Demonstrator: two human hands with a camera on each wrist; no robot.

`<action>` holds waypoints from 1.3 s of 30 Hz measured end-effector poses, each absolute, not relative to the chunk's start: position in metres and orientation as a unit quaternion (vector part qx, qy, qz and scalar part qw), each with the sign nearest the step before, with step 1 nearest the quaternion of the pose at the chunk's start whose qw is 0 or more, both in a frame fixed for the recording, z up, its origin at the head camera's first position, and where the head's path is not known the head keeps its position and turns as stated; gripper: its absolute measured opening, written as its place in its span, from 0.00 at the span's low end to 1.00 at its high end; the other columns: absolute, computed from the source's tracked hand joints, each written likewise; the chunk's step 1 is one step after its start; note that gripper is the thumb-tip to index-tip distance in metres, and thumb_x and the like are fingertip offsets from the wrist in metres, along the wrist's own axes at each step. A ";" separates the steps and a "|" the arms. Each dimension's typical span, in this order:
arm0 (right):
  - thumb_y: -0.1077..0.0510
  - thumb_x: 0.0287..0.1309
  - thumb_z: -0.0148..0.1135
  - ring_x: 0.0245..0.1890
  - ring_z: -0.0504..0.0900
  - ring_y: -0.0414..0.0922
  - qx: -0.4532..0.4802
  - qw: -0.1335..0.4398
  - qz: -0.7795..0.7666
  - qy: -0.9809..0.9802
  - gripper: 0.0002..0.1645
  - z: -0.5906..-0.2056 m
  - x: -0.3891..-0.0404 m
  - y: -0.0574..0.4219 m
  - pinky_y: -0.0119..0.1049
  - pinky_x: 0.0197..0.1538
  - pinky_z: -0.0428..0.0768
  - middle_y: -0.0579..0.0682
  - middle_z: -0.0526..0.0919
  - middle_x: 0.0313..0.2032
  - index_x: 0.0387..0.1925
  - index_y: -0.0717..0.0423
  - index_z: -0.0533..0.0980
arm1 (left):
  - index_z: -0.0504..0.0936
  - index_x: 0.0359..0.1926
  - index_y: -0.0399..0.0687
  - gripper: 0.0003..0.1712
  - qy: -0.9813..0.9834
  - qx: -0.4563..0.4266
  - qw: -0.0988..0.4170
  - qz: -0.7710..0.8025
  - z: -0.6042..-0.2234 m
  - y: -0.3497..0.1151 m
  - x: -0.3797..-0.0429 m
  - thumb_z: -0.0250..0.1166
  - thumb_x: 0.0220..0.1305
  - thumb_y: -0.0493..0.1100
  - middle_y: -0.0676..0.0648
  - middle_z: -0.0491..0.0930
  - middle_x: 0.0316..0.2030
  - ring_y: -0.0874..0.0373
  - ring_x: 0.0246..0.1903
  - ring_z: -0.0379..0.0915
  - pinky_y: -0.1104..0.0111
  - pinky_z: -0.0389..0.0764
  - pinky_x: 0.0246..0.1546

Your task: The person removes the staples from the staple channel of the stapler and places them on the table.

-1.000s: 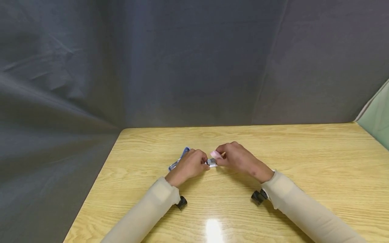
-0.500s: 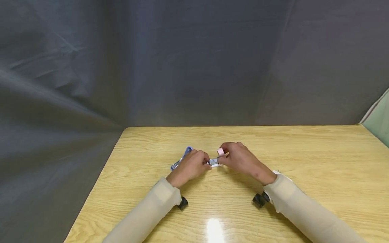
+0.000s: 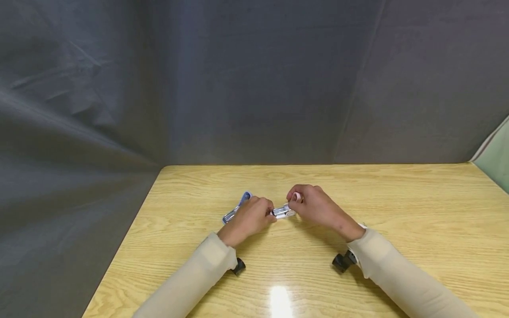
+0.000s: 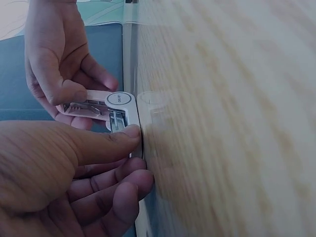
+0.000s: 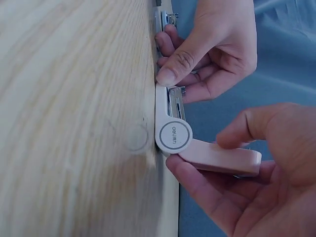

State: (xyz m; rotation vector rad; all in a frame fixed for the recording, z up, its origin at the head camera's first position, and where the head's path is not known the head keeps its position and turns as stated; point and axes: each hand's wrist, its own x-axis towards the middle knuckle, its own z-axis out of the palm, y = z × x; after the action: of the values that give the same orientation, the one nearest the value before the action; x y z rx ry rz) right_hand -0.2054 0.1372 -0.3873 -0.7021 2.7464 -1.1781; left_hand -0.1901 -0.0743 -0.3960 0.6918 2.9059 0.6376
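Note:
A small pink-and-white stapler point(image 5: 175, 134) lies on the tabletop, its pink top arm point(image 5: 217, 157) swung up away from the white base. My left hand point(image 3: 250, 216) pinches the far end of the base between thumb and fingers, covering that end. The pink arm is gripped by my right hand point(image 3: 320, 210), with the thumb on one side and fingers on the other. Between both hands the metal staple channel point(image 4: 117, 120) shows, beside the round hinge. A blue stapler point(image 3: 229, 216), also opened out, lies just left of my left hand and is partly hidden by it.
A wood-grain table point(image 3: 254, 265) spreads under both arms. Dark grey fabric point(image 3: 254, 88) rises behind its back edge and along the left side. Black wrist cameras hang below both sleeves, close above the table.
My right hand has shifted slightly right, swinging the pink arm farther back from the base. More of the staple channel and the round hinge shows now. My left hand stays nearly still.

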 end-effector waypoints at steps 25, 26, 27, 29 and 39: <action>0.64 0.67 0.60 0.36 0.78 0.41 -0.297 -0.104 -0.405 0.858 0.20 -0.372 -0.186 0.143 0.38 0.33 0.76 0.52 0.84 0.54 0.59 0.60 0.80 | 0.86 0.31 0.48 0.07 0.945 0.235 0.051 0.220 -0.396 -0.076 -0.190 0.72 0.67 0.42 0.55 0.75 0.19 0.63 0.17 0.62 0.71 0.65 0.20; 0.65 0.68 0.60 0.38 0.80 0.42 -0.304 -0.101 -0.409 0.854 0.20 -0.372 -0.185 0.142 0.39 0.35 0.78 0.52 0.84 0.54 0.59 0.60 0.79 | 0.86 0.31 0.49 0.07 0.945 0.236 0.050 0.219 -0.396 -0.076 -0.189 0.72 0.67 0.42 0.56 0.75 0.19 0.64 0.17 0.62 0.71 0.65 0.20; 0.65 0.68 0.60 0.40 0.82 0.42 -0.309 -0.098 -0.413 0.851 0.20 -0.371 -0.184 0.141 0.41 0.36 0.80 0.52 0.84 0.54 0.59 0.61 0.79 | 0.86 0.30 0.49 0.07 0.945 0.238 0.049 0.218 -0.396 -0.076 -0.190 0.72 0.67 0.42 0.55 0.75 0.19 0.64 0.17 0.62 0.71 0.65 0.20; 0.66 0.68 0.60 0.41 0.84 0.43 -0.315 -0.088 -0.419 0.847 0.20 -0.370 -0.182 0.140 0.43 0.40 0.83 0.53 0.84 0.55 0.60 0.62 0.79 | 0.86 0.30 0.49 0.08 0.945 0.241 0.045 0.215 -0.396 -0.077 -0.190 0.72 0.68 0.42 0.56 0.75 0.19 0.64 0.17 0.62 0.71 0.65 0.20; 0.68 0.69 0.59 0.40 0.88 0.44 -0.302 -0.013 -0.419 0.856 0.15 -0.378 -0.181 0.134 0.37 0.41 0.84 0.59 0.86 0.49 0.55 0.68 0.81 | 0.88 0.34 0.47 0.05 0.946 0.232 0.051 0.221 -0.396 -0.076 -0.189 0.72 0.67 0.42 0.57 0.77 0.21 0.64 0.18 0.64 0.71 0.67 0.22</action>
State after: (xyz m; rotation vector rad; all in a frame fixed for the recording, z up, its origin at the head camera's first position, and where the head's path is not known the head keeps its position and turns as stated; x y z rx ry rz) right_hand -0.1807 0.1339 -0.3780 -0.9550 2.7127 -1.3271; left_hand -0.1888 -0.0756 -0.3961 0.7052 2.8784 0.6728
